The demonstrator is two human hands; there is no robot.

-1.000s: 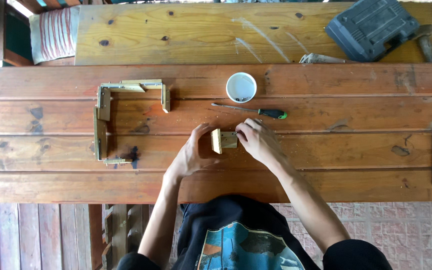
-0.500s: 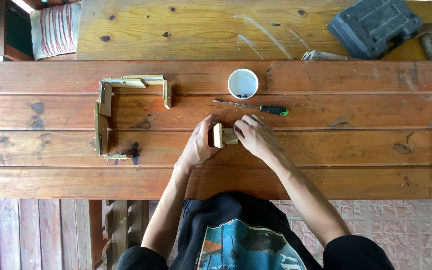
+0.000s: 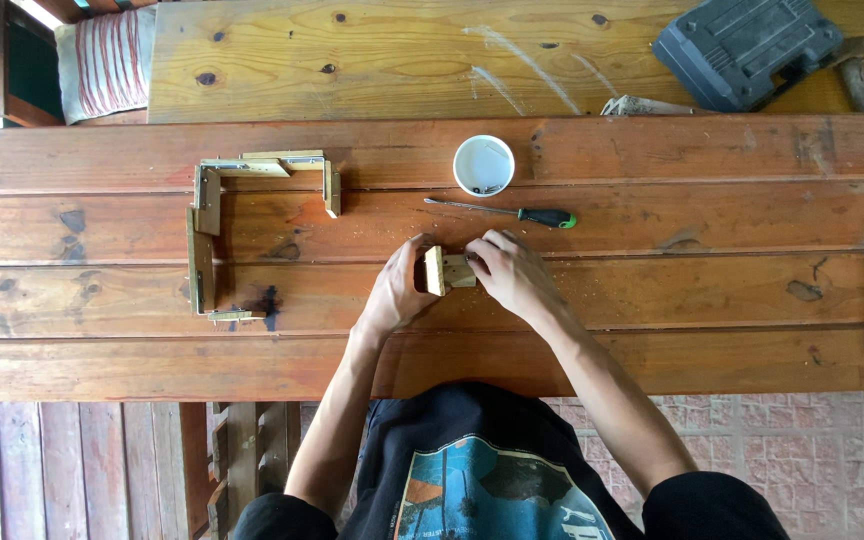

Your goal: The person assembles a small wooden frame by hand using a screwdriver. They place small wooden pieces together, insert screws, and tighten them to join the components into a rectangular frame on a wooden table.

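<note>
Head view: small wooden block [image 3: 436,270] being steadied upright on bench [image 3: 652,300] by left hand [image 3: 397,290]; right hand [image 3: 512,272] being pinched onto its side piece; screwdriver [image 3: 512,212] being kept just beyond.

This looks like an outdoor home workshop, set up on a porch or patio. The worktop is a long plank table [image 3: 652,330] of reddish-brown boards, dusted with wood shavings near its middle. On the table lie a screwdriver [image 3: 512,212] with a green-and-black handle and, just beyond it, a small white cup [image 3: 483,165]. Towards the table's left end sits a half-built wooden frame [image 3: 214,235]. Beyond the table, on a paler board, rest a grey tool case [image 3: 742,45] and a hammer [image 3: 857,70]. Below the table's near edge show brick paving [image 3: 812,450] and wooden decking [image 3: 62,470].
</note>
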